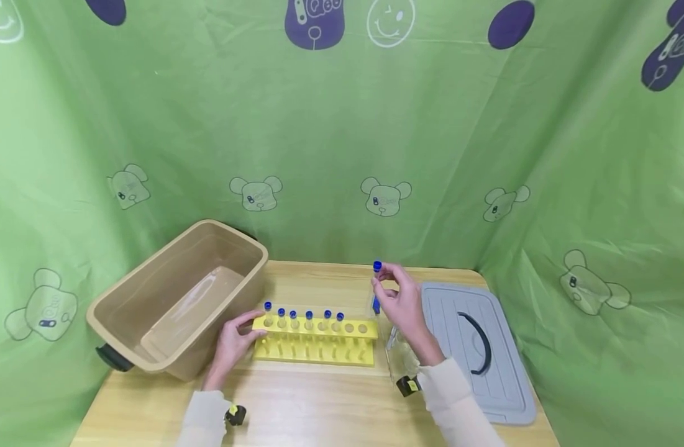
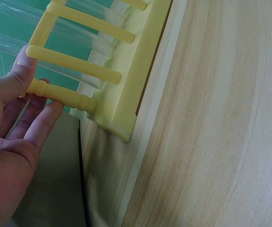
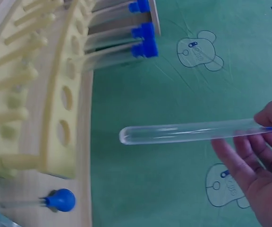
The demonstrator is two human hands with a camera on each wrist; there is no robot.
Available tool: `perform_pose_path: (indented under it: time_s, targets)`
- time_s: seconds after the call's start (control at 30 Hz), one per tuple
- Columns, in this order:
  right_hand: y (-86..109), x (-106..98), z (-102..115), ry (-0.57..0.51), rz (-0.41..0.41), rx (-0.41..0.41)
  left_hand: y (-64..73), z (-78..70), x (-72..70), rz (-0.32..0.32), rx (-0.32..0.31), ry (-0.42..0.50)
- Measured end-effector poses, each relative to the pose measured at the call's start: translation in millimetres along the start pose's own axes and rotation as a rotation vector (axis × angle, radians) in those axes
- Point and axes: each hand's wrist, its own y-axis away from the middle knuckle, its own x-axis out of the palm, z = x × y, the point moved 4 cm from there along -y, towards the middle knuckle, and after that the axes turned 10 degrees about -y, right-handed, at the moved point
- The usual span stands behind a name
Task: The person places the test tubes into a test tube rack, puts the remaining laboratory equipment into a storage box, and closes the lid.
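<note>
A yellow test tube rack (image 1: 315, 359) stands on the table, with several blue-capped test tubes (image 1: 309, 316) in its top row. The two holes at its right end show no tube. My left hand (image 1: 233, 341) grips the rack's left end; in the left wrist view its thumb and fingers lie about the end post (image 2: 67, 96). Above and behind the right end, my right hand (image 1: 403, 305) pinches another test tube (image 3: 188, 132) near its blue cap (image 1: 378, 266). That tube looks clear in the right wrist view, rounded end towards the rack and apart from it.
A brown plastic bin (image 1: 176, 273) stands left of the rack. To the right lies a grey lid (image 1: 453, 335) with a black handle. A dropper with a blue bulb (image 3: 61, 200) and other clear items lie by the rack's right end. Green curtain (image 1: 319, 136) surrounds the table.
</note>
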Motion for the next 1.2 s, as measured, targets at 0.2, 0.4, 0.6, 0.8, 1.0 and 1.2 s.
perform_pose_path:
  time_s: [0.2,0.4,0.6,0.8,1.0,1.2]
  targets:
    - [15.0,12.2,13.7,-0.073,-0.014,-0.051,-1.2,0.0,0.0,-0.006,0.011,0.006]
    - [26.7,20.7,27.2,-0.079,-0.022,-0.055,-1.7,-2.3,-0.6,-0.005,0.034,0.015]
    - [34.6,26.9,21.5,-0.094,-0.022,-0.050,-0.7,-1.4,-0.7,-0.001,0.024,0.017]
    - [41.9,32.3,14.1,-0.128,0.008,-0.068,-0.3,0.0,-0.4,-0.011,0.016,0.017]
    - [51.0,36.4,6.3,-0.144,0.027,-0.081,0.2,-1.0,-0.5,-0.016,0.027,0.011]
    - [60.5,40.0,-4.2,-0.149,0.034,-0.081,0.4,-0.8,-0.5,-0.020,0.042,0.008]
